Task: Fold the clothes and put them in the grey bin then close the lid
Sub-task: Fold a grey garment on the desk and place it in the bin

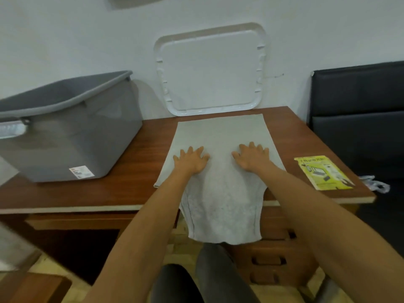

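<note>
A light grey garment (pixel 220 132) lies flat on the brown wooden desk (pixel 135 184), its near end hanging over the front edge. My left hand (pixel 191 159) and my right hand (pixel 251 157) both rest palm down on the cloth with fingers spread, side by side near its middle. The grey bin (pixel 72 127) stands open on the left part of the desk. Its white lid (pixel 209 71) leans upright against the wall behind the garment.
A yellow booklet (pixel 323 172) lies near the desk's right front corner. A black chair (pixel 358 110) stands to the right of the desk, with a crumpled plastic bag (pixel 376 184) beside it. Desk drawers (pixel 277 259) sit below the front edge.
</note>
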`<state>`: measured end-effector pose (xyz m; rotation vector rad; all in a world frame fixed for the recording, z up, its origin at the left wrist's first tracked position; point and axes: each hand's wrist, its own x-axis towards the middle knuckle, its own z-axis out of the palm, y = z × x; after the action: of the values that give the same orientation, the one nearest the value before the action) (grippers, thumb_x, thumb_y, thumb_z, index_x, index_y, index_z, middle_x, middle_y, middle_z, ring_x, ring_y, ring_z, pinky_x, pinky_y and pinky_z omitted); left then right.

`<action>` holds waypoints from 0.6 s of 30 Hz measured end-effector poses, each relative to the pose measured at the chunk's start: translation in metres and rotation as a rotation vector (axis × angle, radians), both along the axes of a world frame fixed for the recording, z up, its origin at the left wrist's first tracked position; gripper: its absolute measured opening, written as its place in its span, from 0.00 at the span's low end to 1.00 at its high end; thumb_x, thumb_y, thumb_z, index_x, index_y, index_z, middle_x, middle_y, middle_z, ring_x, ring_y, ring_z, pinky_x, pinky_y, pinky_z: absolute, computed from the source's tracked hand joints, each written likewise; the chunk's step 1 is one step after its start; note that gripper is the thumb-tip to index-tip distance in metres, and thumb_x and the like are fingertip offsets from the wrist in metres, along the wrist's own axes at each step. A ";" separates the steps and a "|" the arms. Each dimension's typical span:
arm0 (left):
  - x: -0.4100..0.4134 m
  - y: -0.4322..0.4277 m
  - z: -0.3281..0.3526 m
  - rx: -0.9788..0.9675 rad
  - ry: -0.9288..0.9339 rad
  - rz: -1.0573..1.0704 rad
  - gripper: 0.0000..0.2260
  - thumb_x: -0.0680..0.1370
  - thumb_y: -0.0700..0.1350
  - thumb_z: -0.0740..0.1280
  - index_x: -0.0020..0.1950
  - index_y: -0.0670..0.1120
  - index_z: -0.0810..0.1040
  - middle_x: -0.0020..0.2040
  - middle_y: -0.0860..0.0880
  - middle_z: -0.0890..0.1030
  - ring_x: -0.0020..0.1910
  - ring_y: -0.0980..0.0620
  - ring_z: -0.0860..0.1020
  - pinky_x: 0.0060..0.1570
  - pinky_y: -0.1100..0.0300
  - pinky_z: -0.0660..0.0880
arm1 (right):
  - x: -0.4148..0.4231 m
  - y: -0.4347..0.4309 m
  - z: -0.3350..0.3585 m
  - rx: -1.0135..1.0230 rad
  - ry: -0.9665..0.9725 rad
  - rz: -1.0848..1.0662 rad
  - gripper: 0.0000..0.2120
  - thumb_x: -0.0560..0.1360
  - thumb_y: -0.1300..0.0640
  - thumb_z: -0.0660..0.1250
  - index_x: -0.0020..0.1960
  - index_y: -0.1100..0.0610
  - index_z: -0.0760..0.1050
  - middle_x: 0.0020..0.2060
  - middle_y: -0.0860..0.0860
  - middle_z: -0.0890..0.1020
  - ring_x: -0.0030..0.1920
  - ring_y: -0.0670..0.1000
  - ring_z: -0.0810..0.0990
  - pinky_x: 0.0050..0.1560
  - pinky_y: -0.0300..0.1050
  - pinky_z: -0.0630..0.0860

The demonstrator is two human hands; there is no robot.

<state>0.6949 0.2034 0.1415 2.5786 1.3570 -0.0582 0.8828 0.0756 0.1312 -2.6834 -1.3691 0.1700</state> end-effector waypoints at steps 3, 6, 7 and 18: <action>-0.038 -0.014 -0.011 -0.020 0.020 0.029 0.29 0.84 0.67 0.44 0.84 0.60 0.46 0.85 0.47 0.45 0.82 0.36 0.44 0.77 0.34 0.41 | -0.001 -0.038 -0.005 -0.070 0.036 -0.020 0.35 0.81 0.30 0.41 0.83 0.45 0.48 0.83 0.57 0.47 0.80 0.69 0.46 0.77 0.70 0.43; -0.075 -0.020 -0.016 0.001 -0.008 0.039 0.29 0.83 0.67 0.41 0.83 0.61 0.45 0.85 0.47 0.44 0.83 0.38 0.43 0.78 0.34 0.40 | 0.007 -0.072 -0.009 -0.072 0.072 -0.086 0.36 0.80 0.29 0.39 0.83 0.43 0.44 0.83 0.54 0.44 0.82 0.65 0.41 0.77 0.71 0.37; -0.084 -0.021 -0.016 -0.001 -0.036 0.054 0.29 0.83 0.67 0.41 0.84 0.61 0.46 0.85 0.47 0.45 0.83 0.38 0.43 0.78 0.34 0.40 | 0.008 -0.079 -0.009 -0.057 0.083 -0.102 0.36 0.81 0.29 0.39 0.84 0.44 0.44 0.83 0.54 0.44 0.82 0.64 0.41 0.77 0.71 0.37; -0.107 -0.089 -0.002 0.373 -0.323 0.283 0.13 0.83 0.50 0.61 0.53 0.43 0.79 0.53 0.44 0.81 0.54 0.44 0.79 0.55 0.50 0.75 | -0.079 -0.119 0.002 0.341 -0.270 -0.181 0.21 0.83 0.45 0.58 0.63 0.62 0.74 0.62 0.61 0.76 0.63 0.61 0.72 0.63 0.56 0.69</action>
<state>0.5877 0.1147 0.1396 2.4860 1.7092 0.6871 0.8034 -0.0430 0.1330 -2.5812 -1.0842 -0.4182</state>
